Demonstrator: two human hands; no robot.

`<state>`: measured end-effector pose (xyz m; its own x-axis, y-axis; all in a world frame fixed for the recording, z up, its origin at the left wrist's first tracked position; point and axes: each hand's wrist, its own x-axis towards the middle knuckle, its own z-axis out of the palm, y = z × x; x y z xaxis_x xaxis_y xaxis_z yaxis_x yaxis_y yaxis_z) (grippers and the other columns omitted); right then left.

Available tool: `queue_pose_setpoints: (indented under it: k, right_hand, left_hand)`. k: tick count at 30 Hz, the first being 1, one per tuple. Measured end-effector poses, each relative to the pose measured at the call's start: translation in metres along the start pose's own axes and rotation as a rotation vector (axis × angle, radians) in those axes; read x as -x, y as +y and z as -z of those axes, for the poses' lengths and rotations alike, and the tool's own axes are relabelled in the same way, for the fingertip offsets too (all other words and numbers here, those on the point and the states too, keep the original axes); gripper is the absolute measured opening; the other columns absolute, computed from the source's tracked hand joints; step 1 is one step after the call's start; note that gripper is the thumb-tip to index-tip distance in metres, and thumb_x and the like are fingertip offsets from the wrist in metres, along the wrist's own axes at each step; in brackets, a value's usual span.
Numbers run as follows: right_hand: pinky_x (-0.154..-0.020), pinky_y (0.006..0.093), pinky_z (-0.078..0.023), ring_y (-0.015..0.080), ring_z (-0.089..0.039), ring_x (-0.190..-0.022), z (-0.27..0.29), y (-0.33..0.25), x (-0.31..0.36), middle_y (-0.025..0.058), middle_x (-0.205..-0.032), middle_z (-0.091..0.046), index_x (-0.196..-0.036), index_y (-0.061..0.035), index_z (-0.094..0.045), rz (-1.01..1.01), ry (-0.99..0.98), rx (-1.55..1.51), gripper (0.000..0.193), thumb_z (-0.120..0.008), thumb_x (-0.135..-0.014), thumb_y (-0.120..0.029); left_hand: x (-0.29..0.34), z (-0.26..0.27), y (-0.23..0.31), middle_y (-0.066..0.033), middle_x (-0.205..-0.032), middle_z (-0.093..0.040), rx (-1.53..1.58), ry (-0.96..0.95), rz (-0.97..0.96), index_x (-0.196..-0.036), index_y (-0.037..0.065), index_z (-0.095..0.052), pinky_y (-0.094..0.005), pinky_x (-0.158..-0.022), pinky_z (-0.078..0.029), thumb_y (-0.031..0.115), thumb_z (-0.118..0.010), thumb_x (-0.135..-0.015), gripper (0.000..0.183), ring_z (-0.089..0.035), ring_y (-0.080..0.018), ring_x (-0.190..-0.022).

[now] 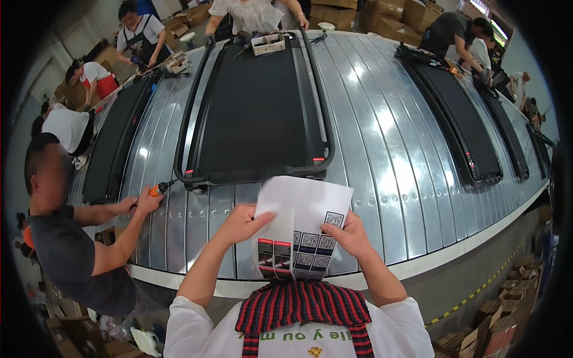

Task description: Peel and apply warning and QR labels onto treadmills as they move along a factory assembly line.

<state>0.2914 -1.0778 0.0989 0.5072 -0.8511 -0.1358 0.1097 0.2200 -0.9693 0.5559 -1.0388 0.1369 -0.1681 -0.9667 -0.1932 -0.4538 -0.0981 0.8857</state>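
Both my hands grip white sticker sheets [307,197] in front of my chest. My left hand [242,224] pinches the left edge, thumb on top. My right hand [349,234] pinches the right edge, its thumb beside a square code label. Lower down, one sheet shows red-and-black warning labels [274,253], and next to it are rows of dark-framed code labels [313,247]. Just beyond the sheets, a black treadmill [256,107] lies flat on the metal slat conveyor [370,149], its dark frame tube running round the near end.
At the left a co-worker holds an orange power driver [158,190] near the treadmill's corner. A parts box [268,45] sits on its far end, before another person. More treadmills [450,113] lie along the conveyor. Cardboard boxes [501,310] stand on the floor at the lower right.
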Motion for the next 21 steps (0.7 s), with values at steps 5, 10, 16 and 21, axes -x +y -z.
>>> queue_pose_setpoints:
  k: [5,10,16,21]
  right_hand:
    - [-0.071,0.0238,-0.046,0.0094,-0.055,-0.082,0.004,0.029,-0.016,0.0053,-0.094,-0.060,-0.112,0.0012,-0.047,0.058,0.059,0.177,0.037,-0.060,-0.078,-0.002]
    - [-0.073,0.0236,-0.044,0.0094,-0.054,-0.084,0.004,0.041,-0.029,0.0050,-0.095,-0.059,-0.113,0.0018,-0.046,0.030,0.084,0.060,0.037,-0.058,-0.078,-0.001]
    - [-0.075,0.0237,-0.044,0.0095,-0.053,-0.086,-0.003,0.043,-0.034,0.0052,-0.097,-0.058,-0.115,0.0018,-0.044,0.058,0.062,0.126,0.039,-0.058,-0.079,-0.002]
    - [-0.076,0.0244,-0.044,0.0096,-0.052,-0.087,-0.003,0.046,-0.028,0.0056,-0.097,-0.057,-0.116,0.0016,-0.043,0.136,0.082,0.139,0.041,-0.059,-0.079,-0.003]
  left_hand:
    - [-0.009,-0.030,-0.040,-0.0048,-0.083,-0.064,0.271,0.115,0.170,-0.095,0.000,-0.063,-0.0244,-0.067,-0.046,0.024,-0.061,-0.080,0.028,-0.057,-0.0096,-0.075]
    - [-0.020,-0.048,-0.066,-0.0065,-0.082,-0.064,0.448,0.148,0.248,-0.094,-0.001,-0.063,-0.0249,-0.066,-0.047,0.027,-0.063,-0.079,0.031,-0.059,-0.0110,-0.074]
    - [-0.017,-0.052,-0.076,-0.0103,-0.080,-0.065,0.098,0.288,0.142,-0.093,0.000,-0.063,-0.0269,-0.063,-0.047,0.027,-0.062,-0.079,0.031,-0.061,-0.0153,-0.070]
    - [-0.005,-0.059,-0.064,-0.0106,-0.078,-0.064,0.214,0.423,0.061,-0.093,0.001,-0.063,-0.0275,-0.063,-0.047,0.029,-0.062,-0.080,0.031,-0.061,-0.0169,-0.070]
